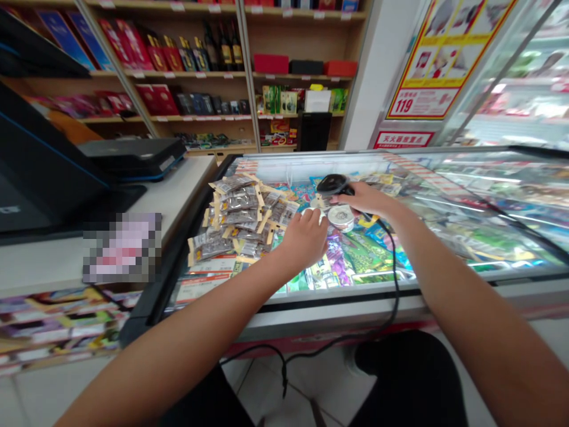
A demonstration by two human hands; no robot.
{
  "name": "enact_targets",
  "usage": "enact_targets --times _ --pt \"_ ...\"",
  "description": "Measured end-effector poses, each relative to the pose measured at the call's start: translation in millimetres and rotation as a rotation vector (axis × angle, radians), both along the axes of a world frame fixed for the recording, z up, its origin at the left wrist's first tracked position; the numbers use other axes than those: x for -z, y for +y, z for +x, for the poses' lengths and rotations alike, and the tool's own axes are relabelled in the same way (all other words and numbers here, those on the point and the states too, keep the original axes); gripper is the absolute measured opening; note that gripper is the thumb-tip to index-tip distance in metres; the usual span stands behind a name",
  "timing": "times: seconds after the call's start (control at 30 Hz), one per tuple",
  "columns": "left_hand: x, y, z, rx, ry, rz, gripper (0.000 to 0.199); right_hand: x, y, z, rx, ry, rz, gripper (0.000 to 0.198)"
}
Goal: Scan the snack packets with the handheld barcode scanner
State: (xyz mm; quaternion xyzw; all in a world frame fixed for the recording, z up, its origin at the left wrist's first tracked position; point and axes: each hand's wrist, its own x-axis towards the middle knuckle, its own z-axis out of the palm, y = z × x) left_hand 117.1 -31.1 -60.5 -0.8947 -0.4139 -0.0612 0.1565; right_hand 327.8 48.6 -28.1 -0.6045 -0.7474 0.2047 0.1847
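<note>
Two hands at work on the freezer's glass lid [444, 196].

The right hand [367, 200] has its grip wrapped around a black scanner [334, 184] (its cable trails off the edge), just above a small round tin [341, 216]. The left hand [306, 238], fingers curled onto something white, rests beside the heap of snack packets [237, 216].

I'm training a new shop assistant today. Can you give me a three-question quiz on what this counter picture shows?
1. True or false: the right hand holds a black barcode scanner.
2. What lies heaped on the freezer lid beside the left hand? A) small sachets B) bottles C) coins
3. What round thing sits between the two hands?

Key: 1 true. 2 A, a pile of small sachets. 3 a small round white tin.
</note>
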Motion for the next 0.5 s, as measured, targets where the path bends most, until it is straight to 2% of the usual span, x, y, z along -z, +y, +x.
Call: enact_targets --times 0.07,0.17,0.33,0.4,0.5 --pt "3.3 0 2 0.003 0.012 -0.04 0.056 -5 -8 1 0.024 0.085 -0.01 0.034" --pt "7.4 4 2 -0.02 0.039 -0.133 0.064 -7 -15 1 0.074 0.08 0.013 0.039" --pt "7.3 13 -1 -0.025 0.057 -0.223 0.065 -5 -19 5 0.032 0.043 -0.024 0.029" --pt "5.7 13 -2 -0.029 0.059 -0.235 0.066 -8 -23 14 -0.031 0.04 -0.054 0.028" --pt "3.6 12 -2 -0.065 0.063 -0.231 0.067 -14 -30 29 -0.232 0.0 -0.188 0.038"
